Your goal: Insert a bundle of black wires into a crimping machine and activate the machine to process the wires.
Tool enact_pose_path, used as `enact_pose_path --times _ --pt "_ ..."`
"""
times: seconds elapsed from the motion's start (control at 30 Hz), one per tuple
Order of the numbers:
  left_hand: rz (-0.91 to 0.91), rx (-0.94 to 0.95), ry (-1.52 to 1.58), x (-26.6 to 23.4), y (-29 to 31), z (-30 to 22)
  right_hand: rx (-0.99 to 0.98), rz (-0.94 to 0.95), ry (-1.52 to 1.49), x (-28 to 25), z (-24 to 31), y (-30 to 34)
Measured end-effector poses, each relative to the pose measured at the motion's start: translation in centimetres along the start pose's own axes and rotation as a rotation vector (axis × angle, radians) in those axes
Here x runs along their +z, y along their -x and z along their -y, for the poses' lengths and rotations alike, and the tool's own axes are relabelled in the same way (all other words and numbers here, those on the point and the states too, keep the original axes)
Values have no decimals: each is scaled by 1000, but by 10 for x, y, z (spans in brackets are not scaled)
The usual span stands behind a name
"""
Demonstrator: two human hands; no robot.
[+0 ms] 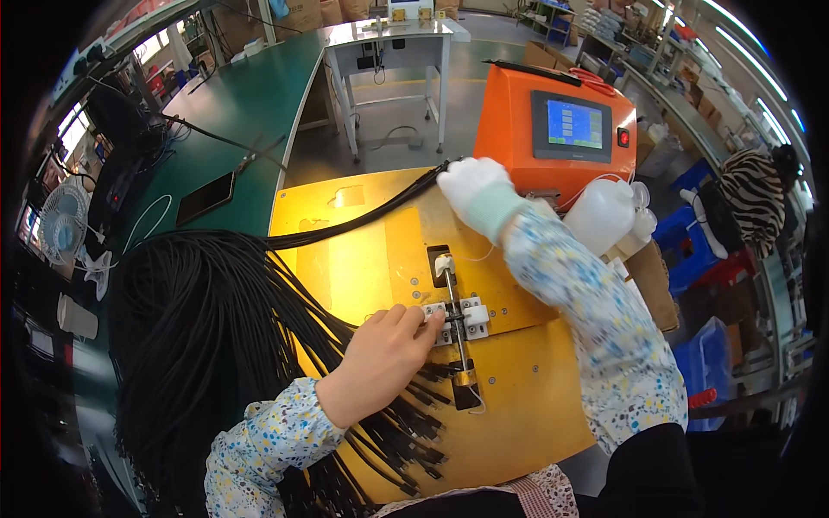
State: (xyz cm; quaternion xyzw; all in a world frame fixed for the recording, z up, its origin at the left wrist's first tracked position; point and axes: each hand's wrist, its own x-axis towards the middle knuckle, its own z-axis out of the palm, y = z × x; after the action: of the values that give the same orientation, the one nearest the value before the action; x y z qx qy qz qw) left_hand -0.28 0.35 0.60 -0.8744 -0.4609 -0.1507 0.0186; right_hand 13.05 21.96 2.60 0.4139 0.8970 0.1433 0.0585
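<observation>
My right hand, in a white glove, is closed at the far end of a few black cables. These run left across the yellow metal plate to a large heap of black cables. My bare left hand rests above the plate with its fingers drawn together. Its thumb and fingertips touch the left side of a small white clamp block. What they pinch there is hidden. A metal rod crosses the block, with a short black piece under it. Several cable ends fan out below my left wrist.
An orange machine with a blue screen stands beyond the plate. White plastic bottles sit at its right. On the green table lie a phone and snips. A small fan is at the left.
</observation>
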Motion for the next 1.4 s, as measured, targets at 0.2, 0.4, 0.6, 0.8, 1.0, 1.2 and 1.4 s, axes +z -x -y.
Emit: enact_pose_path --times 0.2,0.4,0.6,0.8,1.0,1.2,1.4 --pt "177 19 149 -18 -6 1 -29 147 134 5 -2 -42" --pt "171 10 185 -12 -4 5 -30 -6 137 -14 -11 -31" --pt "-8 -16 142 8 1 15 -256 -688 -7 -39 -24 6" --pt "-128 -17 161 13 -4 16 -285 -719 99 -44 -30 24" --pt "-122 -106 168 17 -4 17 -154 -651 58 -53 -32 46" --pt "79 15 218 -53 -2 5 -158 -481 -417 -42 -7 108" --pt "-168 -234 847 -32 -7 -26 -403 -285 -945 -31 56 168"
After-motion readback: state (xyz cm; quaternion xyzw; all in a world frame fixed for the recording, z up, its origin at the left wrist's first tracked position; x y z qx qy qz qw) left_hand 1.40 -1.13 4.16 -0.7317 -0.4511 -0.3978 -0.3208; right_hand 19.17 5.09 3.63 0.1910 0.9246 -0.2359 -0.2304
